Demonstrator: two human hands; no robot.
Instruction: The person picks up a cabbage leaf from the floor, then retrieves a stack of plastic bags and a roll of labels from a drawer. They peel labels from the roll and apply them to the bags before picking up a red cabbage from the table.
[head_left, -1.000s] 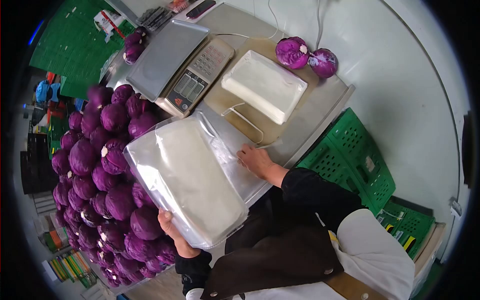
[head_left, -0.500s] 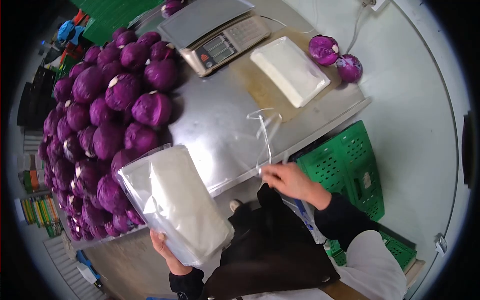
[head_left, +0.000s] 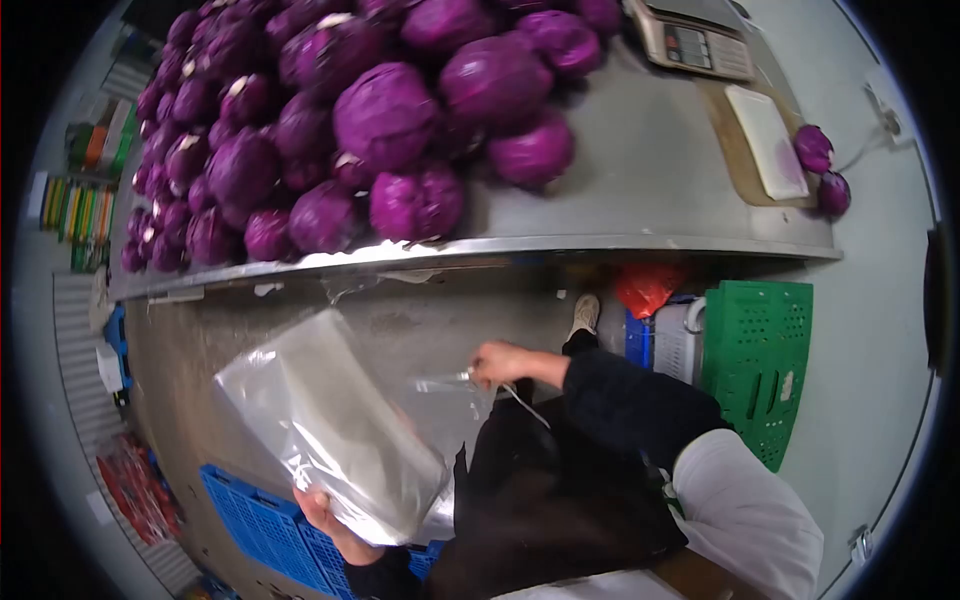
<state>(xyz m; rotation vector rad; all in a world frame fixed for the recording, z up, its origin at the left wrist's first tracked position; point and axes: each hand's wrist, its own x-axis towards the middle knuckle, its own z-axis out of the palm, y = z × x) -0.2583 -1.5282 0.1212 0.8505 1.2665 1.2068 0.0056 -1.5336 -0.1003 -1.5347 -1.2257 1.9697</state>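
My left hand (head_left: 325, 512) is wrapped round the lower left edge of a thick stack of clear plastic bags (head_left: 335, 420), which tilts over the floor in front of me. To the right of the stack, my right hand (head_left: 500, 366) pinches a thin piece of clear plastic film (head_left: 448, 384). A narrow white strip hangs below those fingers. Beyond both hands, a large heap of red cabbages (head_left: 385, 115) lies on the steel table (head_left: 630, 165).
The table's front edge runs across the view. At its right end are a scale (head_left: 695, 45), a white packet (head_left: 765, 140) and two cabbages (head_left: 825, 170). A green crate (head_left: 760, 350) stands at right, blue crates (head_left: 265, 525) at lower left, a red bag (head_left: 648, 290) beneath the table.
My view has swung left, away from the scale. The bag stack stays in my left hand, now over the floor. My right hand has moved closer to the stack with the film.
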